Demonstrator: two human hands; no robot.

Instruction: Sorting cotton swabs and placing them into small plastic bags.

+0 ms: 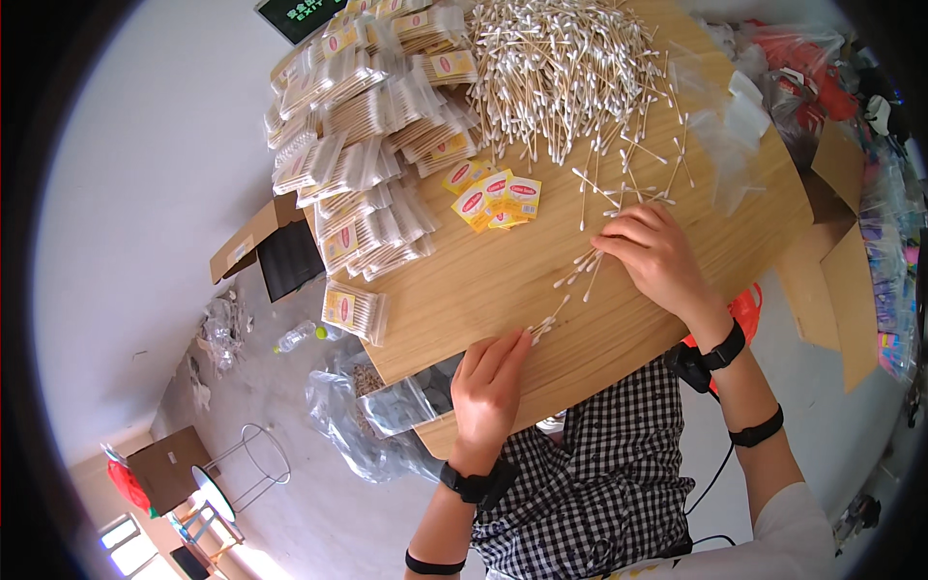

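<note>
My left hand (489, 385) is closed near the table's front edge, with a few cotton swabs (549, 324) sticking out past its fingertips. Further right, my right hand (650, 253) pinches a small bunch of cotton swabs (586, 266), their white tips pointing down and left. Several loose swabs (628, 179) lie just beyond its fingers, in front of a big heap of cotton swabs (561, 77). Yellow and white label cards (498, 200) lie in the middle of the wooden table (464, 290).
Packed bags of swabs (353, 145) are stacked along the left side, with one pack (354, 309) at the edge. Clear plastic bags (720, 145) lie at the right. A grey plastic bag (406, 406) sits by my left hand. Open cardboard boxes (826, 280) stand beside the table.
</note>
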